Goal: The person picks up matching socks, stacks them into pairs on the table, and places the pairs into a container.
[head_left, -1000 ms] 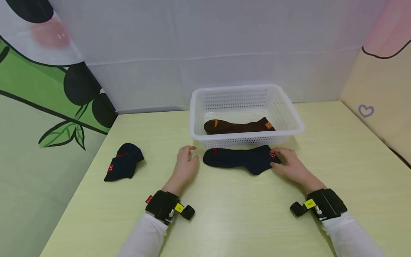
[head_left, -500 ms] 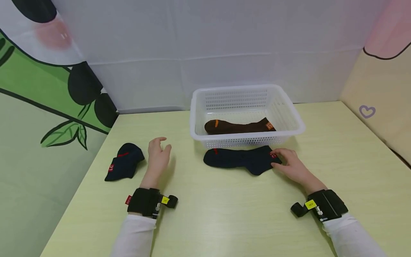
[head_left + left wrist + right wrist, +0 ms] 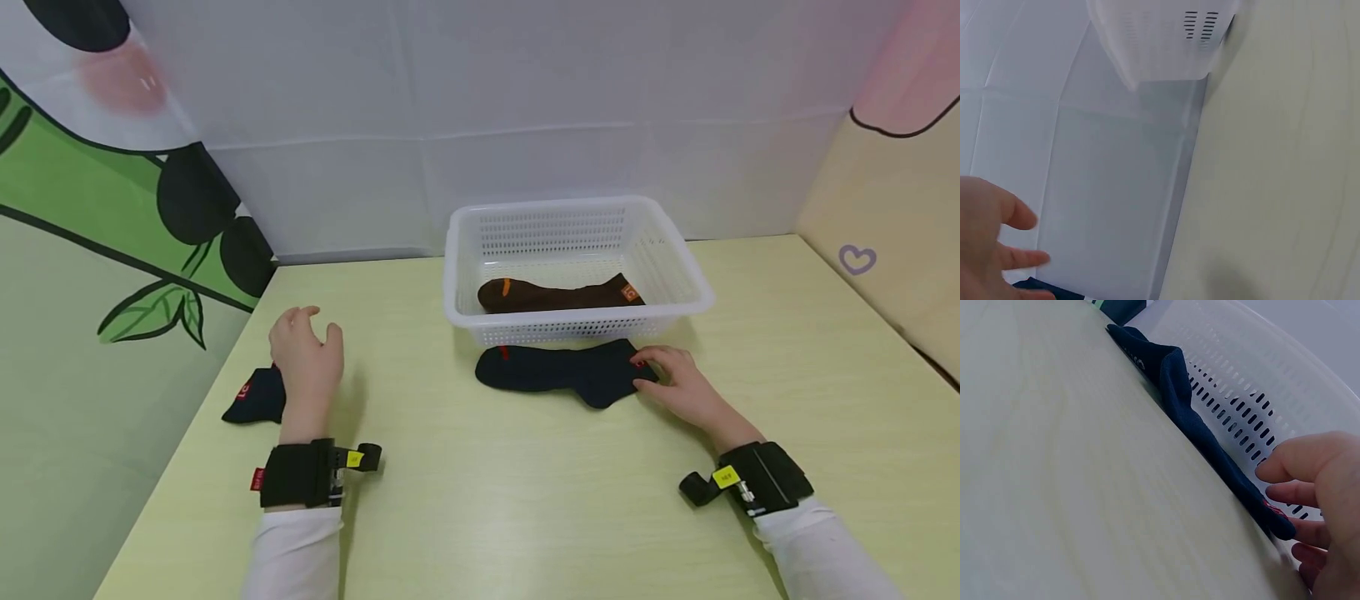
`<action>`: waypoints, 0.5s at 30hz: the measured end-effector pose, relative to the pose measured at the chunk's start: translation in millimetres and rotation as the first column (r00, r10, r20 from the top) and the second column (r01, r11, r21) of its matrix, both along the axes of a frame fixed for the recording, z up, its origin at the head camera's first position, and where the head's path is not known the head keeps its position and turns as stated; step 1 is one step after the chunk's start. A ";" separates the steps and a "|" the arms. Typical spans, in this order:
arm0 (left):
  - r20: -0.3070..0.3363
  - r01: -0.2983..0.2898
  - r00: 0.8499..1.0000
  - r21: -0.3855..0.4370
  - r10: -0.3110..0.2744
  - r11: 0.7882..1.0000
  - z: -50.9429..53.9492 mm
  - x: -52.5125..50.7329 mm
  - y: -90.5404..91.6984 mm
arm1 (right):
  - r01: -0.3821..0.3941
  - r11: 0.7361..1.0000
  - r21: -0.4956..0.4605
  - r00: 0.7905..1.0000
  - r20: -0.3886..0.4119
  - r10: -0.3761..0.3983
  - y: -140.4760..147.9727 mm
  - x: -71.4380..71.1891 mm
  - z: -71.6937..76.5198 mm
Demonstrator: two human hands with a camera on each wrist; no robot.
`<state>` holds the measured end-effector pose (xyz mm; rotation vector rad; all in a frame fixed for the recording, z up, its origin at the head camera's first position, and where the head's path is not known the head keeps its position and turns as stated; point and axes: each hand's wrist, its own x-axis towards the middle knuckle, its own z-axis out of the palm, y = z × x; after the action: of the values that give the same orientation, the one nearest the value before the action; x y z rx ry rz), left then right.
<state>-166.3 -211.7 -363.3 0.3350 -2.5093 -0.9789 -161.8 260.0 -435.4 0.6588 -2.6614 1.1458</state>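
Note:
A navy sock (image 3: 555,368) with red marks lies flat along the front of the white basket. My right hand (image 3: 675,385) is at its cuff; in the right wrist view the fingers (image 3: 1310,532) touch or nearly touch the cuff, while the thumb stands apart from it. At the left of the table lies a second navy sock (image 3: 257,398), folded over. My left hand (image 3: 306,367) hovers above and hides most of that one, its fingers loosely bent with nothing between them. In the left wrist view only a dark bit of sock (image 3: 1054,290) shows below the fingers.
A white perforated basket (image 3: 577,325) stands at the back of the table (image 3: 480,500). Inside it lies a brown sock (image 3: 558,297) with orange marks. A grey cloth wall (image 3: 360,200) rises behind, with printed panels at both sides.
My left hand has moved left from beside the middle navy sock to over the folded one, which seems to have shifted slightly left. My right hand has stayed in place.

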 end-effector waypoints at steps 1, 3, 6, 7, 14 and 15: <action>0.075 -0.018 0.997 -0.020 0.019 1.000 1.3 1.5 -3.0 | -0.002 1.000 -0.001 1.000 -0.004 0.002 0.0 -0.2 -0.1; 0.270 -0.039 0.962 -0.054 0.052 0.998 1.9 4.6 -9.1 | -0.002 1.000 -0.002 1.000 0.003 0.002 0.3 -0.1 -0.3; 0.520 -0.022 0.852 -0.086 0.063 0.996 -1.1 7.8 -16.1 | 0.002 1.000 0.002 1.000 0.028 -0.002 1.0 0.6 -0.2; 0.575 -0.012 0.816 -0.086 0.059 0.996 -2.6 8.3 -17.5 | 0.003 1.000 0.005 0.999 0.037 -0.003 1.4 0.8 -0.2; 0.732 0.061 0.681 -0.029 -0.020 0.998 -10.2 6.9 -18.1 | 0.001 1.000 0.014 0.999 0.039 -0.002 2.4 0.6 0.3; 0.744 0.074 0.668 -0.036 -0.023 0.997 -10.6 6.7 -17.7 | 0.000 1.000 0.016 0.999 0.035 -0.001 2.4 0.3 0.4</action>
<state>-159.6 -229.5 -373.9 0.7927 -3.2937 -0.8886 -161.5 262.4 -435.0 0.6465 -2.7026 1.1474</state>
